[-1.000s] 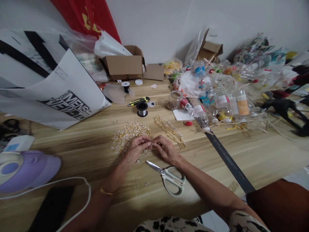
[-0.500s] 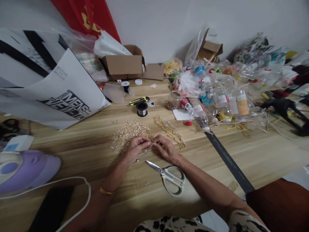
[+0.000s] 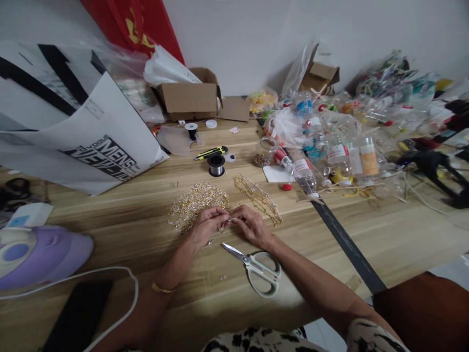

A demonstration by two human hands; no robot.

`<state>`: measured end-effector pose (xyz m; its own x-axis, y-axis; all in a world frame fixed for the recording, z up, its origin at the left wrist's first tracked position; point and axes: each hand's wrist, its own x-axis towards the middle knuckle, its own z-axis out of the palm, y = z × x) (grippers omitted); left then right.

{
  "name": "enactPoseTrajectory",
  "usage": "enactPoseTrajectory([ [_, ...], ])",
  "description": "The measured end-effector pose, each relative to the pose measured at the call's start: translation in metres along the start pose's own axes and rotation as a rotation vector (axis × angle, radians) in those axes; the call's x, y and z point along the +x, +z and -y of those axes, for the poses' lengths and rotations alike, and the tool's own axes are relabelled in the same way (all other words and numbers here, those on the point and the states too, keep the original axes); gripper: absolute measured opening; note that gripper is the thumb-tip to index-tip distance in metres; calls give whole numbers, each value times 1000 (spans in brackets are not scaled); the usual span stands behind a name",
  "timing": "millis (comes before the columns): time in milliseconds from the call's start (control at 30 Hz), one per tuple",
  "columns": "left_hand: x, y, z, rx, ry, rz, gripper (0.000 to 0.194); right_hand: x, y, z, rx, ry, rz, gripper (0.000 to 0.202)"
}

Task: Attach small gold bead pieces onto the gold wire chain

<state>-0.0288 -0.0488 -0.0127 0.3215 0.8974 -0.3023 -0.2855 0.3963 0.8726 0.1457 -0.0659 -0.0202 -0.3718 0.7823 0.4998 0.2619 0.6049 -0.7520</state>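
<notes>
My left hand (image 3: 208, 224) and my right hand (image 3: 252, 225) meet above the wooden table, fingertips pinched on a thin beaded chain (image 3: 231, 219) stretched between them. Its fine details are too small to make out. Behind my left hand lies a tangled heap of gold and clear beaded chain (image 3: 194, 200). Several beaded strands (image 3: 258, 199) are laid out side by side beyond my right hand. Scissors with pale handles (image 3: 256, 271) rest partly open just in front of my hands, next to my right forearm. A tiny shiny piece (image 3: 222, 277) sits left of the scissors.
Farther back are a spool of silver wire (image 3: 216, 166), a yellow-black utility knife (image 3: 210, 152) and a cardboard box (image 3: 190, 100). Plastic bottles (image 3: 304, 171) crowd the right. A large white bag (image 3: 98, 142), a purple device (image 3: 47, 256) and a dark phone (image 3: 78, 315) occupy the left.
Both hands keep nearly the same place and the same pinch on the chain. The view has shifted very slightly.
</notes>
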Motion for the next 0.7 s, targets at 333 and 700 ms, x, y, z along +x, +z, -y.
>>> enactPoseTrajectory([
  [333,0,0,0,-43,-2,41,23,1,1,2,21,-16,-15,12],
  [700,1,-5,-2,121,30,9,16,1,-1,-2,-3,1,0,14],
])
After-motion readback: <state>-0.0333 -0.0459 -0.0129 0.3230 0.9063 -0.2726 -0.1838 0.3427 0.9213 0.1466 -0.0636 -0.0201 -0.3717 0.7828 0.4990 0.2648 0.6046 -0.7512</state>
